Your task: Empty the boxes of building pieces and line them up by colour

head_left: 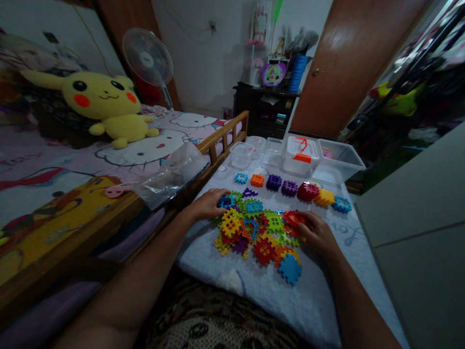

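A loose pile of plastic interlocking building tiles in several colours lies in front of me. At its left edge, my left hand has its thumb and fingers closed around a blue window-shaped tile. On the opposite side my right hand curls its fingers over a red tile; part of that grip is hidden. A yellow tile and a solid blue tile rest on the pile. Behind it runs a row of tiles sorted by colour, including a purple stack and a dark red stack.
Clear plastic boxes and a lidded box with an orange handle stand at the table's far end. A wooden bed rail borders the left side, with a clear plastic bag beside it. A pale cabinet flanks the right.
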